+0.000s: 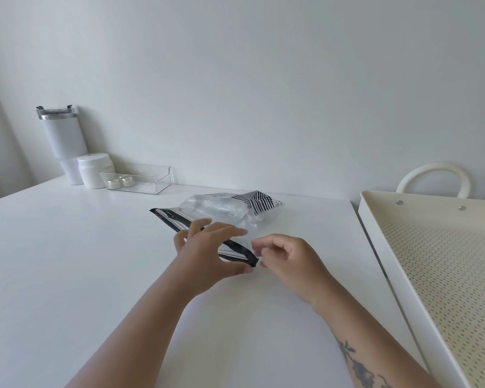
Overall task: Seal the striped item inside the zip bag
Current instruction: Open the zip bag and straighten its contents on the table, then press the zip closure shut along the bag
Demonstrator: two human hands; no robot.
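Note:
A clear zip bag (221, 211) lies on the white table (67, 261), its black zip strip facing me. The black-and-white striped item (256, 204) sits inside at the bag's far end. My left hand (207, 247) grips the zip strip near its middle, thumb under and fingers over it. My right hand (286, 256) pinches the strip's right corner between thumb and forefinger. Part of the strip is hidden under my left hand, so I cannot tell how much of the zip is pressed together.
A white tumbler (63, 141), a white jar (94, 169) and a clear plastic tray (140, 177) with two small pots stand at the back left by the wall. A cream perforated tray (445, 261) with a loop handle sits to the right of the table.

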